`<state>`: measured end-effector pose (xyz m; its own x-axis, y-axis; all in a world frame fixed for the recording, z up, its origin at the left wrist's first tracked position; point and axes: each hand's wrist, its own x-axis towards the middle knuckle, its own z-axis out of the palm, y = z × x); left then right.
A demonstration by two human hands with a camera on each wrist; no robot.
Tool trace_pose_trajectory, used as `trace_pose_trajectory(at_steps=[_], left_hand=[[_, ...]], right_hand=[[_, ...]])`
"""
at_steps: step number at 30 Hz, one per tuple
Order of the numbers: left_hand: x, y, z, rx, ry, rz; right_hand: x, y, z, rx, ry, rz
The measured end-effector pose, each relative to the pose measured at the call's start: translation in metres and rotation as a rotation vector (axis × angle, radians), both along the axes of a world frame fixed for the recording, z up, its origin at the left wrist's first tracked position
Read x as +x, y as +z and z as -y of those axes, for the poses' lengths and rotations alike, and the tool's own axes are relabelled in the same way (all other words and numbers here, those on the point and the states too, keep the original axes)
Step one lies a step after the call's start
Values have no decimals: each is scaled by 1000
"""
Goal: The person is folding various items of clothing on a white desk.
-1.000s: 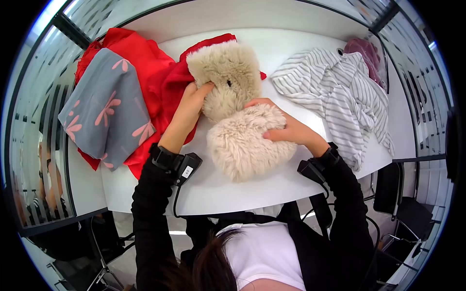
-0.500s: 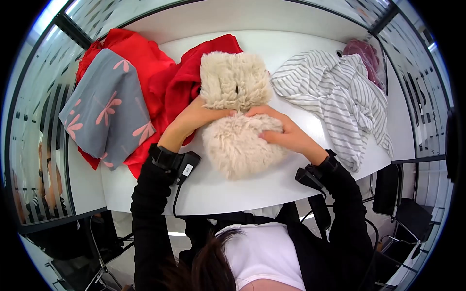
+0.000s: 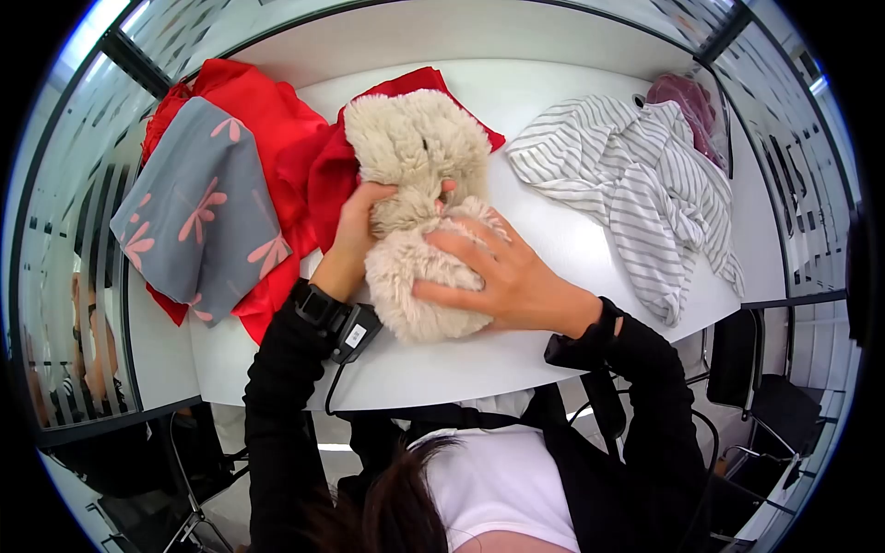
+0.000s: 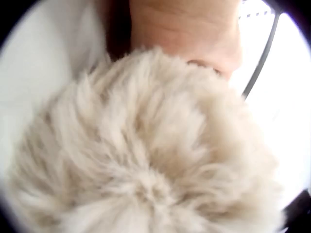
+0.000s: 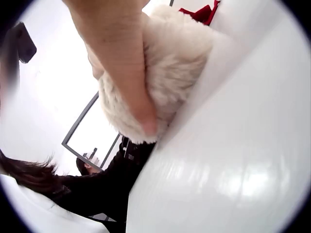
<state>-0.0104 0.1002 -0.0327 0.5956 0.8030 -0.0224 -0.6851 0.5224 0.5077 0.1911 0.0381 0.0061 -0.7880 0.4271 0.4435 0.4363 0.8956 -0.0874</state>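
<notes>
The white table in front of you carries everything. At its far left lies a red cloth, at the far right a striped shirt, and a grey cloth with pink dragonflies is draped over the red one. The fluffy beige garment sits mid-table, its upper part touching the red cloth. Your right hand lies on its lower bulge with fingers spread and straight, pressing down, gripping nothing. Your left hand has its fingers curled into the fur at the narrow middle, grasping it.
</notes>
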Motion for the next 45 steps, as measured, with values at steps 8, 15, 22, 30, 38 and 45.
trace_pose_trajectory(at_steps=[8, 15, 22, 30, 38, 45], left_hand=[[-29, -22, 16, -61, 74, 321], [-27, -21, 28, 330, 255, -560], [-39, -16, 28, 164, 169, -478], [-14, -18, 22, 69, -93, 443], [-33, -27, 18, 100, -67, 291], [-49, -47, 26, 470, 35, -7]], right_hand=[[13, -22, -14, -74, -83, -276], [21, -36, -27, -405, -207, -507], [17, -38, -25, -398, -217, -479], [17, -39, -26, -205, -120, -506], [10, -41, -17, -224, -36, -597], [11, -41, -17, -466, -110, -713]])
